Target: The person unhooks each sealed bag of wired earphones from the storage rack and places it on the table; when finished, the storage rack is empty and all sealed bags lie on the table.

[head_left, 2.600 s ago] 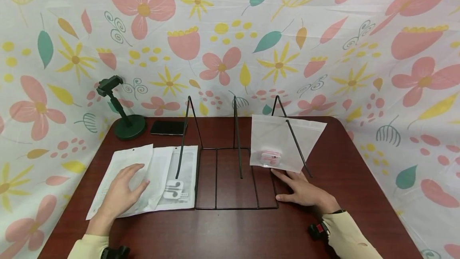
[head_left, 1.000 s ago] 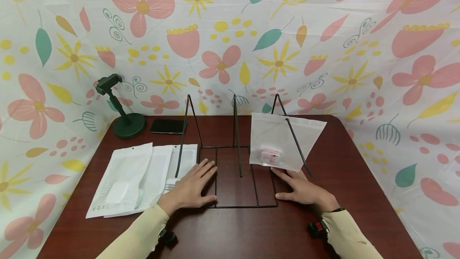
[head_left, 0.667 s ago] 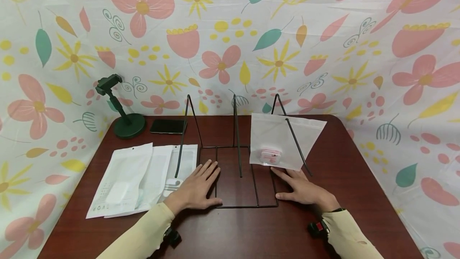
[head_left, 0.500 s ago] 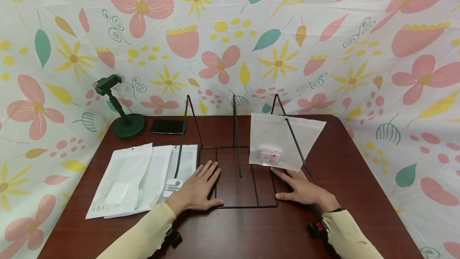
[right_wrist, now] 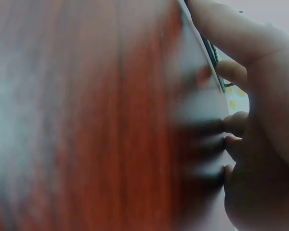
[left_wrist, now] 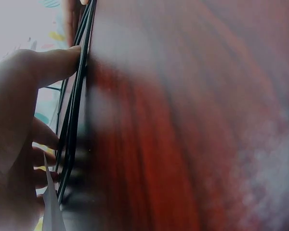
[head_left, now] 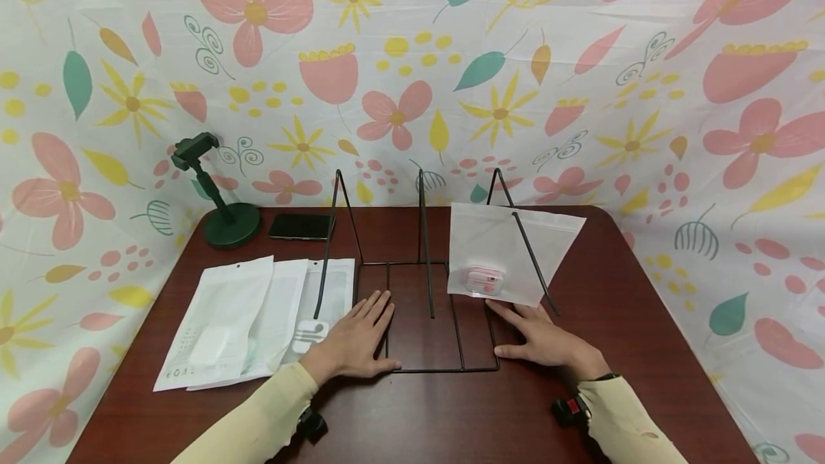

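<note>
A black wire display rack [head_left: 438,371] with three tall sloping prongs stands at the middle of the table. My left hand [head_left: 357,339] rests with straight, spread fingers on the left part of its base, the thumb at the front wire. In the left wrist view, the fingertips [left_wrist: 50,132] lie against the black wires. My right hand [head_left: 541,339] touches the right side of the base with thumb and forefinger, the other fingers partly hidden behind a pouch. That white zip pouch [head_left: 493,238], with a small pink-and-white item inside, hangs on the right prong.
Several white pouches [head_left: 225,299] lie overlapping on the left, one showing white earphones [head_left: 310,335]. Behind them are a black phone [head_left: 301,227] and a dark green phone stand [head_left: 233,226]. A floral cloth [head_left: 399,34] hangs behind the dark red wooden table [head_left: 412,421].
My left hand has moved right, from above the white pouches onto the left part of the rack's base, and has then stayed nearly still. My right hand has kept its place.
</note>
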Available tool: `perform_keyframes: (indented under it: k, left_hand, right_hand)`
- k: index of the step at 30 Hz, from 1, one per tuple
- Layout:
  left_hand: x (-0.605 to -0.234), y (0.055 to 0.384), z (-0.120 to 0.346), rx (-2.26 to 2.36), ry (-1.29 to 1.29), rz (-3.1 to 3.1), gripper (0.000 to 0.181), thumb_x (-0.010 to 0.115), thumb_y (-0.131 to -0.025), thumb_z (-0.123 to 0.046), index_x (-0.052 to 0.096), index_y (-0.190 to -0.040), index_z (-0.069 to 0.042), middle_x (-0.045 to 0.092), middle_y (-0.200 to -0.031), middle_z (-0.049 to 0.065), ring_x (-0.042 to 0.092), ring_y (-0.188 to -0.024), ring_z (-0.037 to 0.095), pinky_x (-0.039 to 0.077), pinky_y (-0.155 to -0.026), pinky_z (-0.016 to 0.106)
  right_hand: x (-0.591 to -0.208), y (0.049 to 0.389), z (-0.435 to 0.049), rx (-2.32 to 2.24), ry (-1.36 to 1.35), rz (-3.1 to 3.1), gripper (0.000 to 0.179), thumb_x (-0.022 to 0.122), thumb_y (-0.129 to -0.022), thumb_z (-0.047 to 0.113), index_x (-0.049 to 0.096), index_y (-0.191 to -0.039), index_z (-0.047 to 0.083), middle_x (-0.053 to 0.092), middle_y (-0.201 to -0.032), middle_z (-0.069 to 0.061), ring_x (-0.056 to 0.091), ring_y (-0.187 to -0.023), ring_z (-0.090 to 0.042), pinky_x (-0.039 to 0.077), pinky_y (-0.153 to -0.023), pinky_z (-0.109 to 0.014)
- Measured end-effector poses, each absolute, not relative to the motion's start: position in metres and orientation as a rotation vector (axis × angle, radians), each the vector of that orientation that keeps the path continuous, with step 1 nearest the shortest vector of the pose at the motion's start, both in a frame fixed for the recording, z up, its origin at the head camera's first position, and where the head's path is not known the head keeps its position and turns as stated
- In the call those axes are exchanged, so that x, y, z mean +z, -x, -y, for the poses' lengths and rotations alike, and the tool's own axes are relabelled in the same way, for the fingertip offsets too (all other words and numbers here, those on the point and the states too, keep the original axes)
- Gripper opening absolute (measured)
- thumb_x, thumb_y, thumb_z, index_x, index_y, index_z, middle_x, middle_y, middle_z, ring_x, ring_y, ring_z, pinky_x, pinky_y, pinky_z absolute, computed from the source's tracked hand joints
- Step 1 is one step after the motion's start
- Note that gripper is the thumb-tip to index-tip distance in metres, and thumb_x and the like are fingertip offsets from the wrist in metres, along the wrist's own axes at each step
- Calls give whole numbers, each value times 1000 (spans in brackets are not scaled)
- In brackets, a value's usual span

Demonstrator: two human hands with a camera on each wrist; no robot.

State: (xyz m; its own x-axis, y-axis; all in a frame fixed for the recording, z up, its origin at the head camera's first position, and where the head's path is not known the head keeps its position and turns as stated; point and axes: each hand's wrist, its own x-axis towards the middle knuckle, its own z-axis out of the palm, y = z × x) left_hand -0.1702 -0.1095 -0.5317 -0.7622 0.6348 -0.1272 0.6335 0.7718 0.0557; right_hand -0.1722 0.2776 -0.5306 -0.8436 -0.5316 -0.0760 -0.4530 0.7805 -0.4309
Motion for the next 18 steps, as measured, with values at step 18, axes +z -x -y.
perform_keyframes:
  k: [18]
  left_hand:
    - [-534, 170, 110, 10, -1032, -2833, 102, 37, -86, -78, 21, -155, -5, 11, -163, 16, 13, -150, 32, 18, -121, 42]
  right_hand:
    - [-522, 167, -286, -654, 868, -2931, 44, 73, -88, 35, 65, -125, 14, 64, -126, -4, 59, -119, -26, 50, -92, -47]
